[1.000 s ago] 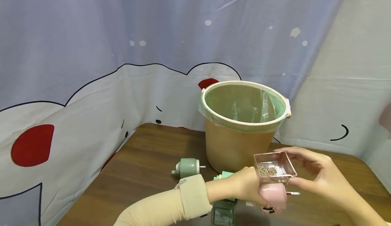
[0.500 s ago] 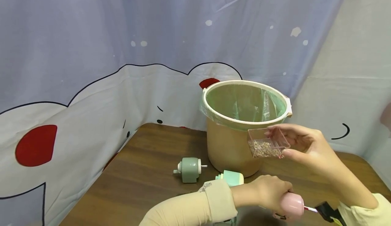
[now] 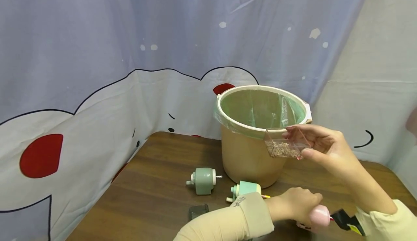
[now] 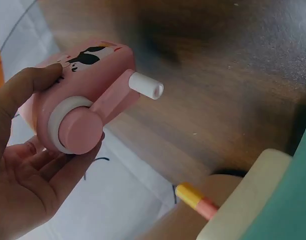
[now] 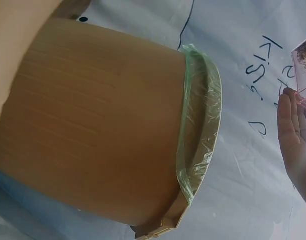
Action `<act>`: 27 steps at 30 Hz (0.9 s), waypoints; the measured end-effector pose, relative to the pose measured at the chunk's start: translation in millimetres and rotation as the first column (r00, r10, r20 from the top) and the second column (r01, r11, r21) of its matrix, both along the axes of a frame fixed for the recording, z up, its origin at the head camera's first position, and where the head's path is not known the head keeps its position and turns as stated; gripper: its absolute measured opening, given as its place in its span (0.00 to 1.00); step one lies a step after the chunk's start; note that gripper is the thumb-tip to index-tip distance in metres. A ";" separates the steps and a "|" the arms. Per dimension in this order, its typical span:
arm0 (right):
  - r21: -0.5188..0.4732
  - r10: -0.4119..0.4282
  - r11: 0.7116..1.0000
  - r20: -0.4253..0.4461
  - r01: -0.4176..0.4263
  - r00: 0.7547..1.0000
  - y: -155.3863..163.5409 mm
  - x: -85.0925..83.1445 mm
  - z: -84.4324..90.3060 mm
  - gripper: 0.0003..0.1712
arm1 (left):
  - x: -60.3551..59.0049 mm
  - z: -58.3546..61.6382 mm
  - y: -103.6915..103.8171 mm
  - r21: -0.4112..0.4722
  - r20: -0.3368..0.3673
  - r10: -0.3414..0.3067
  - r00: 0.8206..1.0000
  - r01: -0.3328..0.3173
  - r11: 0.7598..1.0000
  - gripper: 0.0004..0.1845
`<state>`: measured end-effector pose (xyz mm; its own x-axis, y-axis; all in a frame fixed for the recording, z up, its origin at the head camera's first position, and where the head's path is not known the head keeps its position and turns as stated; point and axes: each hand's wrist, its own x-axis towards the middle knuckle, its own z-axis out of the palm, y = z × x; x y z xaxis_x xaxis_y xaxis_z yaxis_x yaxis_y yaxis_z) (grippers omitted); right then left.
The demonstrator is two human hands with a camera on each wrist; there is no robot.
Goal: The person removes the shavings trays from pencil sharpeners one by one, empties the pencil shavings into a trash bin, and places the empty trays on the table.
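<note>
We see a lilac and white cartoon-printed cloth backdrop (image 3: 97, 89) behind a dark brown wooden table (image 3: 156, 183). On the table stands a tan round plastic bin (image 3: 252, 157) with a cream rim, lined with a thin green plastic bag (image 3: 257, 109) folded over the rim.

The right hand (image 3: 320, 145) is raised beside the bin's front right edge, thumb and fingers pinching a small clear pink-tinted plastic tray of pencil shavings (image 3: 284, 145). The tray is tipped toward the bin, level with its rim and just outside it; the shavings lie against the tray's lower side. In the right wrist view we see only a corner of the tray (image 5: 304, 75) at the fingertips (image 5: 288, 120).

The left hand (image 3: 298, 203), low at the near edge of the table, is curled round a pink crank pencil sharpener with a cartoon print (image 4: 83, 95); its white-tipped handle sticks out to the side.

A sage-green crank pencil sharpener (image 3: 203, 180) stands on the table left of the bin, and a mint-green crank sharpener (image 3: 245, 189) sits just in front of the bin. A small dark grey block (image 3: 198, 211) lies near the front edge. We also see a yellow and pink pencil end (image 4: 195, 199).
</note>
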<state>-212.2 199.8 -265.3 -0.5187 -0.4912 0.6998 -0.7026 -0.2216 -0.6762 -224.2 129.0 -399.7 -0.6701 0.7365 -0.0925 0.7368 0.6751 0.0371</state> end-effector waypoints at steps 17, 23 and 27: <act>-0.001 0.010 1.000 0.018 -0.010 1.000 2.6 -6.1 2.9 0.24 | -8.0 -19.7 14.9 -0.009 -0.069 0.042 0.997 -0.042 0.999 0.24; -0.023 -0.007 1.000 0.009 0.007 1.000 3.5 -6.6 4.8 0.22 | -11.5 -21.9 14.2 -0.011 -0.085 0.033 0.996 -0.034 0.999 0.23; -0.019 -0.018 1.000 0.006 0.018 1.000 4.2 -7.2 5.8 0.22 | -12.8 -23.5 15.2 -0.017 -0.110 0.025 0.994 -0.027 0.999 0.22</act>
